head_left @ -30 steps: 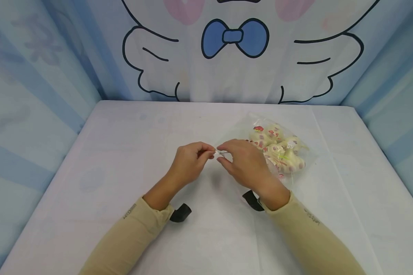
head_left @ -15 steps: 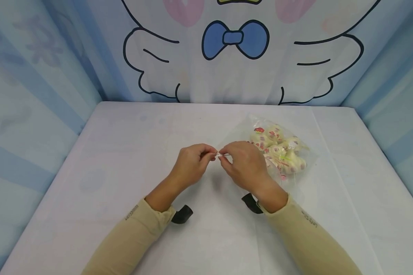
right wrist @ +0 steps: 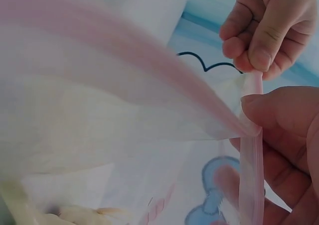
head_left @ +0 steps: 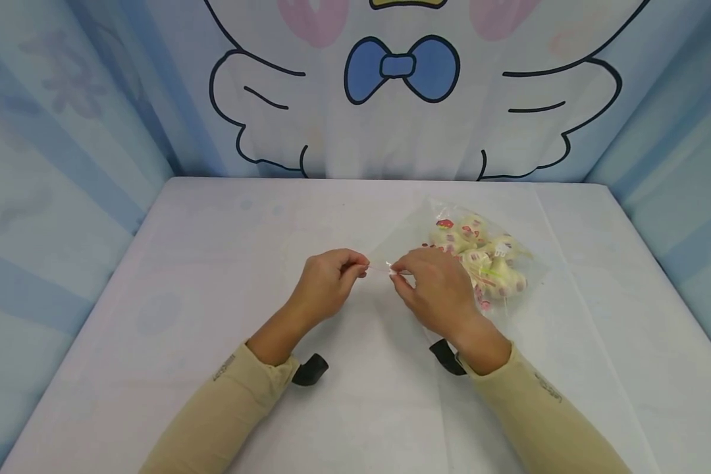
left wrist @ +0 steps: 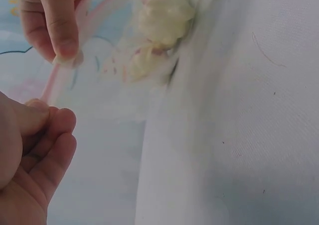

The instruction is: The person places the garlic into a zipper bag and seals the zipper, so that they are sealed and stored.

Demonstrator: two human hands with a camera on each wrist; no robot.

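Observation:
A clear zip bag with a pink zip strip along its mouth is held up between both hands. Pale yellow figures with red and pink marks lie inside it. My left hand pinches the end of the strip between thumb and forefinger. A short way along, my right hand pinches the same strip, its thumb on top in the right wrist view. Just past that thumb the strip parts into two edges, and the mouth gapes there. In the head view the right hand covers part of the bag.
A white-covered table lies under the hands. Behind it hangs a curtain printed with a cartoon and a blue bow, with blue curtains at both sides. A black wrist piece sticks out from the left cuff, another from the right.
My right hand has moved to the right, away from the left hand, and a stretch of strip now shows between them. The left hand has barely moved and keeps its pinch.

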